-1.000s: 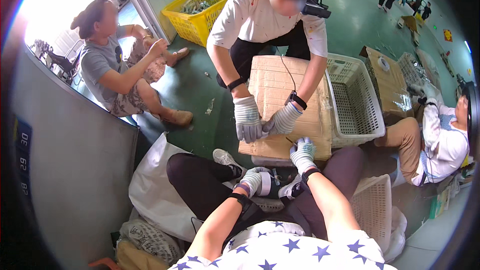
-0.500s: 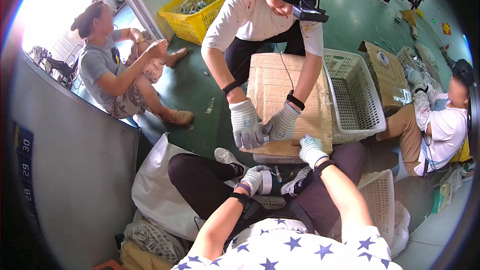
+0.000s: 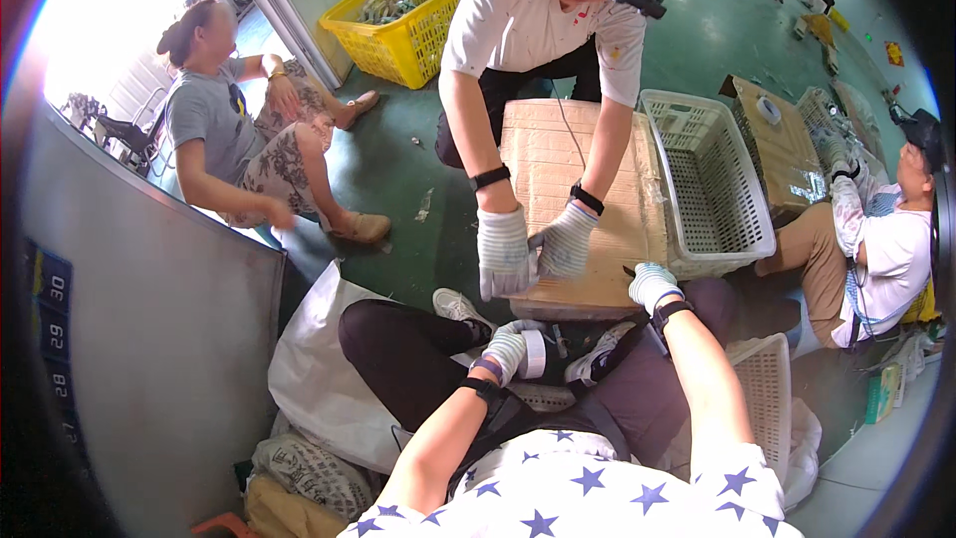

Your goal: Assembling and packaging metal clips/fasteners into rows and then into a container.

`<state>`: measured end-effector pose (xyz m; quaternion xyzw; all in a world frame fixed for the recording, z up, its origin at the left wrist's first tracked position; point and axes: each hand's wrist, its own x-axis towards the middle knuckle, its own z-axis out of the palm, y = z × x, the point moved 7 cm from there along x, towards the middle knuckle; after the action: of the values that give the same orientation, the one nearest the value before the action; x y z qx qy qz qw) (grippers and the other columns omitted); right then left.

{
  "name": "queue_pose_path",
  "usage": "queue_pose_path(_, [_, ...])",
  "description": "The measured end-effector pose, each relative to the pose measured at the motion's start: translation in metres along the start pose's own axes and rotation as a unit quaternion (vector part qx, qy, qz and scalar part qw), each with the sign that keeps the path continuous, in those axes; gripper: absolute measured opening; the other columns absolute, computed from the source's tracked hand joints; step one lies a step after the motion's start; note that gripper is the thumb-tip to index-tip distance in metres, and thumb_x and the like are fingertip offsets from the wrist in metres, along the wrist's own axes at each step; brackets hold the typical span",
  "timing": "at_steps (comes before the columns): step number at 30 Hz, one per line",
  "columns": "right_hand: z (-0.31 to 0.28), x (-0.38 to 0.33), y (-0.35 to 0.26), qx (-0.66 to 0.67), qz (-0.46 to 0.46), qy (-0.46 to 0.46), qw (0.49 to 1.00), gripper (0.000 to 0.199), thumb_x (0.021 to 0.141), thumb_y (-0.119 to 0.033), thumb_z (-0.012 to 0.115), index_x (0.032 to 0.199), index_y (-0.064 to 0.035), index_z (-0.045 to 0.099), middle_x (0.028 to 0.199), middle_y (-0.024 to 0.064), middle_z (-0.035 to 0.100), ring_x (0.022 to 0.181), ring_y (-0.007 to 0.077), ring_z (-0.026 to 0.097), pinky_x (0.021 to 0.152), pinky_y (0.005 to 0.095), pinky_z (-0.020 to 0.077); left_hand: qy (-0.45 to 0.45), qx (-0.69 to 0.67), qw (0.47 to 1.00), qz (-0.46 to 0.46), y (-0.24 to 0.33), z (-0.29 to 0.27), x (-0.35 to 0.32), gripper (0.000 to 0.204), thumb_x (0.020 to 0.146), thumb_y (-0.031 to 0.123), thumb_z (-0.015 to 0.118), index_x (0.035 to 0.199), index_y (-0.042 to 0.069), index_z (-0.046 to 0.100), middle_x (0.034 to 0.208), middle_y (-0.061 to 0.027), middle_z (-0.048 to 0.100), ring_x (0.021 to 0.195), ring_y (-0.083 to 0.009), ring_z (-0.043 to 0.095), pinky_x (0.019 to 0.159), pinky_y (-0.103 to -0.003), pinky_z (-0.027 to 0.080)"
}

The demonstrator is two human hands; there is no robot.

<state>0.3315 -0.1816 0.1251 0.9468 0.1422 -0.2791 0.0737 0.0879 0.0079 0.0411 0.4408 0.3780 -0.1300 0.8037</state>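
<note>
My left hand (image 3: 505, 352), in a pale striped glove, is low between my knees, closed around the edge of a white roll (image 3: 535, 354) that looks like tape. My right hand (image 3: 654, 286), gloved the same, is at the near right edge of a closed cardboard box (image 3: 588, 179). Its fingers are pinched, and a small dark thin thing (image 3: 629, 270) sticks out of them; its kind cannot be made out. Across the box, a co-worker's two gloved hands (image 3: 535, 247) meet over its near left part.
A white plastic crate (image 3: 767, 229) stands right of the box, another pale crate (image 3: 772, 394) beside my right leg. A white sack (image 3: 324, 369) lies at my left. A seated person (image 3: 214, 130) is far left, another person (image 3: 881, 249) right. A yellow basket (image 3: 398, 45) stands behind.
My right hand has shifted slightly right, away from the co-worker's hands. The co-worker leans to the right, hands raised a little. The person at left has lowered an arm.
</note>
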Motion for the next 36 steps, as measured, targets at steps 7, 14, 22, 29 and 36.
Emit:
queue_pose_path(7, [0.002, -0.005, 0.003, 0.028, -0.017, 0.004, 0.999, 0.032, 0.079, -0.013, 0.053, 0.107, -0.0045, 0.065, 0.112, 0.0193, 0.062, 0.106, 0.0325, 0.06, 0.088, 0.0406, 0.0493, 0.004, -0.015, 1.0, 0.015, 0.008, -0.005, -0.001, 0.018, 0.083, -0.002, 0.06, 0.097, 0.007, 0.066, 0.085, -0.0055, 0.067, 0.07, -0.0168, 0.062, 0.063, -0.031, 0.054])
queue_pose_path(14, [0.004, -0.002, 0.003, 0.037, -0.035, 0.02, 0.999, 0.031, 0.079, -0.015, 0.051, 0.105, -0.0035, 0.065, 0.109, 0.0211, 0.063, 0.102, 0.0345, 0.061, 0.085, 0.0419, 0.0502, 0.0, -0.073, 0.997, 0.004, -0.004, -0.001, 0.009, 0.017, 0.082, 0.001, 0.064, 0.098, 0.007, 0.066, 0.085, -0.0045, 0.067, 0.071, -0.0168, 0.063, 0.063, -0.032, 0.054])
queue_pose_path(22, [0.005, -0.001, 0.0, 0.043, -0.038, 0.019, 0.998, 0.031, 0.079, -0.014, 0.051, 0.104, -0.0027, 0.066, 0.11, 0.0216, 0.062, 0.103, 0.0345, 0.061, 0.086, 0.0417, 0.0499, -0.003, -0.09, 0.996, -0.005, -0.007, -0.003, 0.011, 0.017, 0.081, 0.003, 0.065, 0.097, 0.007, 0.065, 0.082, -0.0043, 0.066, 0.066, -0.0166, 0.062, 0.06, -0.032, 0.054])
queue_pose_path(29, [0.002, -0.003, 0.001, 0.019, -0.028, 0.022, 0.999, 0.032, 0.078, -0.013, 0.051, 0.105, -0.0026, 0.065, 0.109, 0.0203, 0.063, 0.102, 0.0342, 0.062, 0.086, 0.0407, 0.0501, -0.006, -0.075, 0.997, -0.011, -0.004, 0.001, 0.007, 0.017, 0.081, 0.002, 0.066, 0.097, 0.007, 0.066, 0.083, -0.0044, 0.066, 0.068, -0.0164, 0.062, 0.062, -0.031, 0.053])
queue_pose_path(36, [0.004, 0.002, 0.009, 0.031, -0.046, 0.038, 0.998, 0.03, 0.08, -0.018, 0.049, 0.098, -0.0051, 0.069, 0.1, 0.0202, 0.066, 0.094, 0.0331, 0.065, 0.078, 0.0427, 0.0524, -0.066, -0.111, 0.992, 0.011, -0.015, 0.002, 0.023, 0.022, 0.089, 0.011, 0.055, 0.109, 0.005, 0.061, 0.094, -0.0087, 0.066, 0.081, -0.0224, 0.064, 0.075, -0.035, 0.054])
